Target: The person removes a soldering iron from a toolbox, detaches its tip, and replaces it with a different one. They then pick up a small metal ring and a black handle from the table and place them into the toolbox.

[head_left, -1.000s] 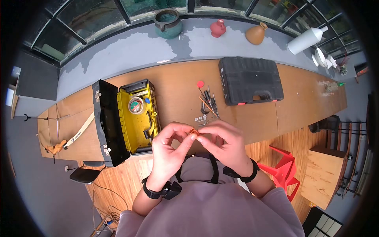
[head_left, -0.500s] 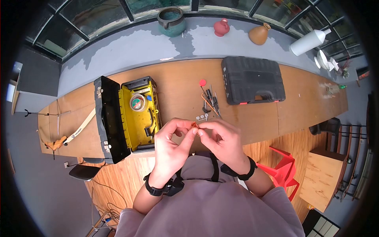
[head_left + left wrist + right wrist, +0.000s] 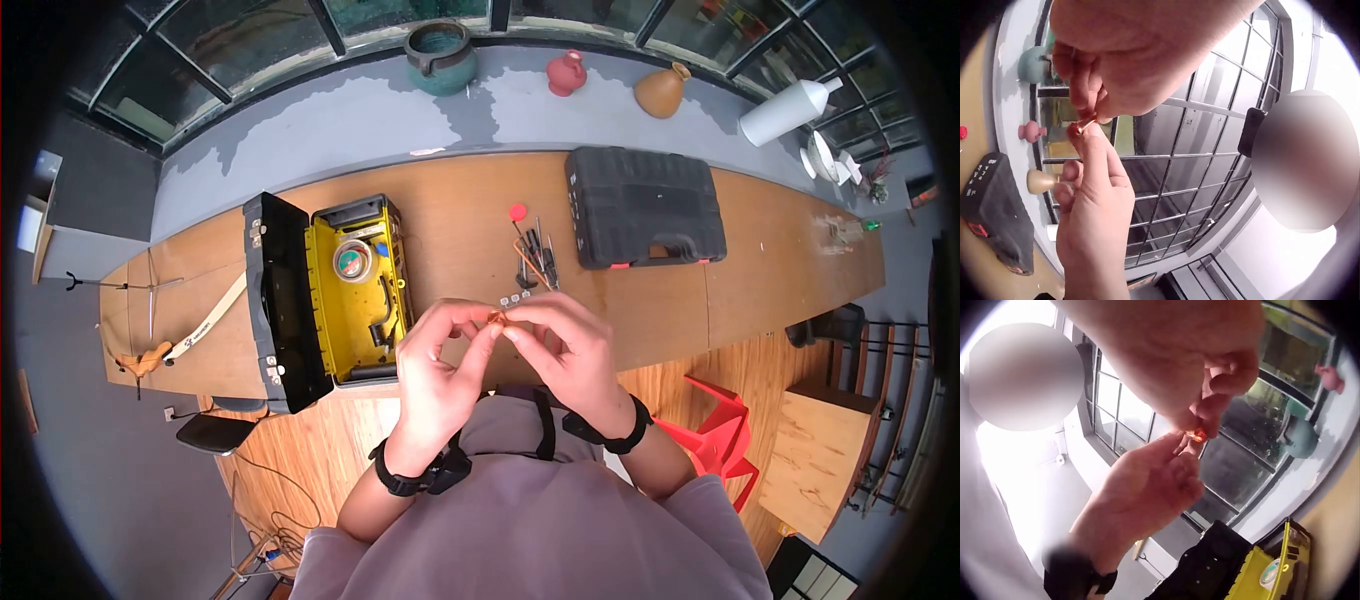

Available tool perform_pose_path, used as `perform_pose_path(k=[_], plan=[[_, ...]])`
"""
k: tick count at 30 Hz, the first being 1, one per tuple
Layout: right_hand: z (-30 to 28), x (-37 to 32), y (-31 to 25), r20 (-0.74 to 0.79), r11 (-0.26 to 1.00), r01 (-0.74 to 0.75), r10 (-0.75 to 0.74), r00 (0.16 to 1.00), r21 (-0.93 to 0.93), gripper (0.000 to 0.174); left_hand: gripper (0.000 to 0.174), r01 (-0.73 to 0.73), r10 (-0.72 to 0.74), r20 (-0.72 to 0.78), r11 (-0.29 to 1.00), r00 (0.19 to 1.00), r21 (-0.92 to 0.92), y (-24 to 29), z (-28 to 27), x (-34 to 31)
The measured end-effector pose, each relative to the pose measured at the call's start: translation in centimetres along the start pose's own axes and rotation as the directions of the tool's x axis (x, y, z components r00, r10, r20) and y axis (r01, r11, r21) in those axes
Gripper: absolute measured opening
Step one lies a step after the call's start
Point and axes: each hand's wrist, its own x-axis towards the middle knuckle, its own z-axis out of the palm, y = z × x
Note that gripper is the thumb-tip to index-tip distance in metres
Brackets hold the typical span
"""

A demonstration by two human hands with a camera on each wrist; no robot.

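Note:
My left hand (image 3: 437, 362) and right hand (image 3: 572, 352) meet fingertip to fingertip in front of my body, over the table's near edge. Between them they pinch a small, shiny, copper-coloured piece (image 3: 496, 318), thumbs on the near side and index fingers on the far side. In the left wrist view a thin bright strip of the copper-coloured piece (image 3: 1087, 122) shows between the fingertips. The right wrist view catches its glowing orange end (image 3: 1197, 435). Fingers cover most of it, and I cannot tell its exact kind.
An open black-and-yellow toolbox (image 3: 394, 300) stands left, holding a tape roll (image 3: 352, 262). Beyond my hands lie several screwdrivers (image 3: 538, 258) and small white plastic pieces (image 3: 514, 299). A closed black case (image 3: 648, 205) sits to the right, a bow (image 3: 212, 318) far left. Vases line the ledge.
Both hands keep pinching the copper-coloured piece, with only small finger shifts. The head view has drifted slightly, and my hands now overlap more of the white plastic pieces.

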Motion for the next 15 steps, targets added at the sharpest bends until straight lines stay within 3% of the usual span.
perform_pose_path(k=[3,5,7,8,11,13,15], plan=[[0.0,0.0,0.0,0.025,0.991,-0.023,0.020,0.999,0.131,0.023,0.015,-0.004,0.005,0.003,0.998,1.000,-0.057,-0.5,0.0,0.0],[0.2,-0.2,-0.5,0.063,0.931,-0.222,0.212,0.975,0.290,0.024,0.015,0.012,-0.010,0.012,0.994,1.000,-0.107,-1.2,-0.1,-0.1],[0.3,-0.9,0.4,0.101,0.924,-0.236,0.215,0.971,0.301,0.025,0.017,0.030,-0.003,0.085,0.946,0.996,-0.323,-1.8,-0.2,-0.2],[0.3,-1.1,0.8,0.137,0.918,-0.250,0.218,0.966,0.309,0.026,0.017,0.030,-0.003,0.085,0.946,0.996,-0.322,-2.1,-0.3,-0.2],[0.4,-0.9,1.0,0.090,0.957,-0.180,0.164,0.982,0.226,0.026,0.019,0.011,0.028,0.095,0.923,0.995,-0.384,-2.3,-0.4,-0.4],[0.3,-0.6,0.8,0.056,0.982,-0.100,0.092,0.994,0.158,0.026,0.021,0.135,-0.107,0.087,0.887,0.990,-0.442,-1.8,-0.6,-0.8],[0.2,-0.5,0.3,0.032,0.996,-0.020,0.018,0.999,0.089,0.026,0.021,0.144,-0.113,0.102,0.907,0.988,-0.396,-2.7,-0.8,-1.0]])
